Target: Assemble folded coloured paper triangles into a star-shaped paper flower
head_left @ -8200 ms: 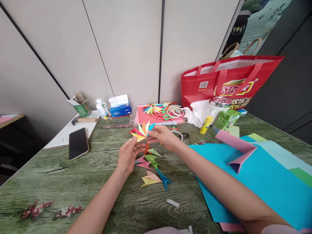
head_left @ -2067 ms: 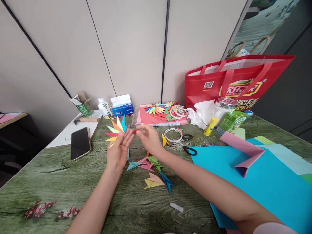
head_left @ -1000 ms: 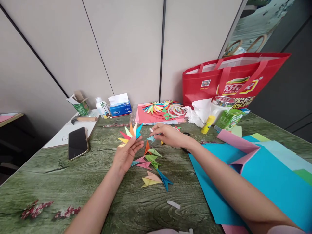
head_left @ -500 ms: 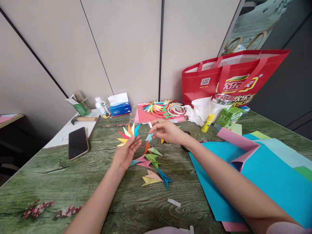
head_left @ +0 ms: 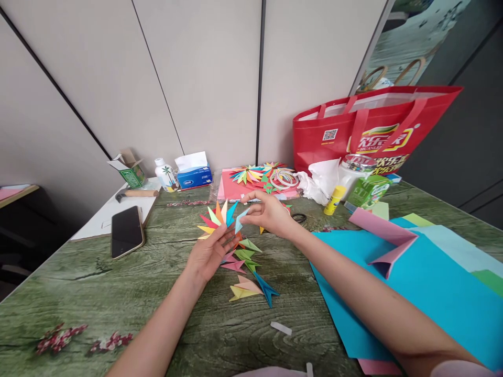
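My left hand point(head_left: 210, 250) pinches a fan of folded paper pieces point(head_left: 214, 217) in yellow, red, pale green, orange, cream and blue, held above the table. Between the fingertips of my right hand point(head_left: 271, 213) is a light blue folded paper piece point(head_left: 240, 221), right beside the fan's blue end; whether the two touch I cannot tell. Below the hands lie loose folded pieces: green ones point(head_left: 247, 255), a pink one point(head_left: 234, 266), a yellow one point(head_left: 240, 293) and a dark blue one point(head_left: 267, 289). My left fingers partly cover an orange piece.
Blue paper sheets point(head_left: 377, 293) spread under my right forearm. A glue stick point(head_left: 335, 200), a green box point(head_left: 368, 191) and a red bag point(head_left: 326, 139) stand at the back right. Finished paper stars point(head_left: 247, 174) lie at the back, a phone point(head_left: 126, 231) to the left.
My left hand has moved slightly right with the fan. The light blue piece in my right hand now sits up against the fan's right end, where a gap showed before.
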Available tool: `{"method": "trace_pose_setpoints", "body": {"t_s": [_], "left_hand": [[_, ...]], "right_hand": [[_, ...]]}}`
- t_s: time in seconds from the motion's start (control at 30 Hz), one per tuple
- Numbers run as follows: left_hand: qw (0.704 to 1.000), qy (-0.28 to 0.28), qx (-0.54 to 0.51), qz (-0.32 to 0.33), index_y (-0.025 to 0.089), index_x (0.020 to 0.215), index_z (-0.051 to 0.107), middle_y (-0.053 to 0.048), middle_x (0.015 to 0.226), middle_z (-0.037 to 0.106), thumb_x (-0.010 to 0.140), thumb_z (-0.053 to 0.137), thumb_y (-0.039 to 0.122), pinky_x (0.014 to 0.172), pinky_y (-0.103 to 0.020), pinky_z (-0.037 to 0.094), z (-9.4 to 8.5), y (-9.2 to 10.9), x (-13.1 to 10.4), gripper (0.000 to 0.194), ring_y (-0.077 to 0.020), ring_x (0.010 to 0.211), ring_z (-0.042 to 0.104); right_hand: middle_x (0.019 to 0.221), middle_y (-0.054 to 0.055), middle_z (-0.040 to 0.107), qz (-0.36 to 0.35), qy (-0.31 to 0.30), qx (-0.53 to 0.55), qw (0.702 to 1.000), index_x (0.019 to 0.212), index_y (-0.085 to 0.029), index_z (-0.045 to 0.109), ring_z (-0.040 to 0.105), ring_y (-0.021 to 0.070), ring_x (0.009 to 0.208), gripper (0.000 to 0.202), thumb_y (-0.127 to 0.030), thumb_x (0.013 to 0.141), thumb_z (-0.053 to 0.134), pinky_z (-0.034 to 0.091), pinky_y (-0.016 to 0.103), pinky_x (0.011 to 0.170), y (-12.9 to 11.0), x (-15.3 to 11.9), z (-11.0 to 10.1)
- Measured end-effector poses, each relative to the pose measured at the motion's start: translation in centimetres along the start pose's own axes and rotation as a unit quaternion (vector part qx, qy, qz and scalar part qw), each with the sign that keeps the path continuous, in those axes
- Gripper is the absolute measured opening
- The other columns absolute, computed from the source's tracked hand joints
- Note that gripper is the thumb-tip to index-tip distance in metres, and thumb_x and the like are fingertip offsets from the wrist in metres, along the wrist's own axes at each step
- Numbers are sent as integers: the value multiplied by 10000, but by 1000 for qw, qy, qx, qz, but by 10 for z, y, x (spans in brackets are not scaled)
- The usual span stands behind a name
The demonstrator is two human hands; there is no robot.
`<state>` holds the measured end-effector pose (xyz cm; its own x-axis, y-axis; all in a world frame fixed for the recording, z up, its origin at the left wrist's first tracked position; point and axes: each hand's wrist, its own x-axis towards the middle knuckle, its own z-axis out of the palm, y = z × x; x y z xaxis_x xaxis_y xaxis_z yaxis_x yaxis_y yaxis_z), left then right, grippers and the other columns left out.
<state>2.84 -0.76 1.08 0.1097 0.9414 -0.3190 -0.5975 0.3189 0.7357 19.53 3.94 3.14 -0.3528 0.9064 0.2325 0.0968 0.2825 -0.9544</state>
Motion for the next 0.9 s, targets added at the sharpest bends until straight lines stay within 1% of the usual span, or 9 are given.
{"method": "trace_pose_setpoints", "body": {"t_s": [0.1,0.2,0.27,0.37,0.47,0.57,0.7,0.8,0.9], "left_hand": [[1000,-5,-4,7,122,772,682,-78,834,702,728,620,139,846,-385,486,1,1,-1,78,-188,802,641],[1000,3,-6,16,125,786,681,-80,860,701,744,603,142,856,-380,478,0,4,-1,90,-185,842,633],[999,24,-6,32,131,789,680,-73,858,701,743,607,143,843,-349,482,-2,5,1,88,-171,840,632],[998,51,-16,46,124,759,679,-66,805,701,736,615,138,800,-300,493,-4,6,4,69,-156,794,638],[998,47,-28,40,106,720,674,-74,745,697,737,606,114,766,-262,500,-3,5,6,71,-139,735,640],[998,36,-34,38,107,709,671,-73,727,694,732,608,99,744,-244,504,-2,4,5,68,-125,699,636],[998,31,-32,34,110,716,671,-65,715,690,735,605,109,710,-241,508,-1,4,4,69,-118,671,630],[999,29,-22,33,120,712,667,-60,710,689,717,627,120,709,-252,508,-2,3,3,41,-119,659,627],[999,22,-13,35,119,712,664,-60,712,690,701,644,125,720,-262,506,-3,2,3,24,-122,660,628]], "right_hand": [[751,-13,595,0,8,-6,1000,939,-177,467,581,98,574,435,-232,579,704,436,200,489,0,-1,1],[982,32,568,0,-12,-10,1000,936,-176,476,582,75,602,447,-201,556,711,442,193,505,1,0,-2],[1044,45,546,9,-30,-16,999,939,-175,486,593,77,627,460,-184,544,720,464,207,540,3,2,-5],[894,33,598,18,-16,-8,1000,915,-158,503,609,98,667,391,-183,584,709,500,253,645,3,5,-7],[760,22,627,20,-23,21,999,859,-145,539,627,115,679,260,-222,651,674,511,293,708,0,4,-6],[746,20,644,19,-59,52,997,828,-145,581,635,122,684,232,-263,654,678,514,297,711,-2,2,-2],[722,5,631,12,-48,72,996,799,-144,586,620,108,675,203,-253,650,672,497,273,700,-2,0,0],[700,-8,612,-1,-51,53,997,770,-149,580,594,97,653,132,-243,688,623,482,267,689,-3,0,0],[761,5,617,-33,-57,6,998,749,-151,580,578,98,674,88,-230,712,580,467,266,695,-6,1,-1]]}}
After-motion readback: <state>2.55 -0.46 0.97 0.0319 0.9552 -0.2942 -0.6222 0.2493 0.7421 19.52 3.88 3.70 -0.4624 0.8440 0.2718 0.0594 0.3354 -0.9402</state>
